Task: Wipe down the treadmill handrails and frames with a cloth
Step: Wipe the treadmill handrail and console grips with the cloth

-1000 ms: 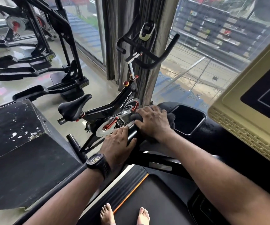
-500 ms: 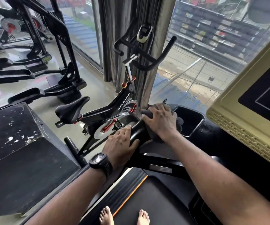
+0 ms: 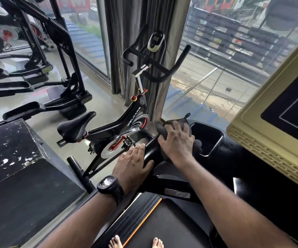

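Note:
I stand barefoot on the treadmill belt (image 3: 171, 228). Its black left handrail (image 3: 150, 152) runs up toward the console. My left hand (image 3: 133, 163), with a black watch on the wrist, grips the handrail's lower part, thumb wrapped over the top. Farther up the rail my right hand (image 3: 177, 142) presses a dark grey cloth (image 3: 184, 121) against it, next to the black cup holder (image 3: 207, 138). The cloth pokes out above and to the right of the fingers; the rest is hidden under the hand.
The beige console (image 3: 269, 126) with a dark screen fills the right. A black spin bike (image 3: 108, 127) stands just left of the handrail, in front of grey curtains and windows. A worn black box (image 3: 19, 167) sits at left, and elliptical machines (image 3: 42, 56) stand behind it.
My right hand slid the cloth up the handrail toward the cup holder. My left hand stayed on the rail.

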`<action>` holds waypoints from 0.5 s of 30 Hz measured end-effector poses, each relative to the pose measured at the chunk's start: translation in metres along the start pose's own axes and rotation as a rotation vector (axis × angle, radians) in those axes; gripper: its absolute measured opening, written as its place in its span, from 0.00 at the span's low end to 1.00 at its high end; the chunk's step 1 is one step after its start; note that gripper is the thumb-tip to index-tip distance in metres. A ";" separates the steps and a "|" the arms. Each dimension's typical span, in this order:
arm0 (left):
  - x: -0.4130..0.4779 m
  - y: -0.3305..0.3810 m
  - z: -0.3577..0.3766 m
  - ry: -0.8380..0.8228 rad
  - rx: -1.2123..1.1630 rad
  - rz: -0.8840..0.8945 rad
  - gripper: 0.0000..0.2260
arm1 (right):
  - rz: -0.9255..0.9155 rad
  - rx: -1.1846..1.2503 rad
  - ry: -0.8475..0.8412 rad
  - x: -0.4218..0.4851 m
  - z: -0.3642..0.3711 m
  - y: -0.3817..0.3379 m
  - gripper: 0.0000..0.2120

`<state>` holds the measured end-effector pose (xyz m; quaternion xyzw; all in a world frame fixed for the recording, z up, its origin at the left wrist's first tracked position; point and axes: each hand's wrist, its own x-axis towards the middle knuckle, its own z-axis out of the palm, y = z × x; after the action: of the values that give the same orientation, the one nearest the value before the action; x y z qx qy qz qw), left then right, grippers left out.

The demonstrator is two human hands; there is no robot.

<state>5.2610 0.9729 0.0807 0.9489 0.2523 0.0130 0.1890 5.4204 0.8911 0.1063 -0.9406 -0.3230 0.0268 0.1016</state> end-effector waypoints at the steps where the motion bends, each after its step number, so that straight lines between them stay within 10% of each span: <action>1: 0.001 0.000 0.000 0.001 -0.003 -0.005 0.32 | -0.036 -0.019 -0.003 -0.010 0.003 -0.003 0.27; 5: 0.005 0.001 0.000 -0.004 -0.015 0.003 0.32 | -0.275 -0.059 -0.063 0.011 0.001 0.005 0.26; 11: 0.003 0.000 -0.001 0.005 -0.024 0.012 0.32 | 0.037 -0.036 -0.074 0.030 -0.006 0.008 0.25; 15: 0.004 0.000 -0.002 -0.009 -0.032 0.002 0.32 | -0.180 -0.077 -0.067 0.012 0.001 0.003 0.24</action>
<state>5.2645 0.9759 0.0822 0.9461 0.2502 0.0128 0.2052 5.4314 0.8960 0.1051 -0.9095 -0.4103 0.0365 0.0566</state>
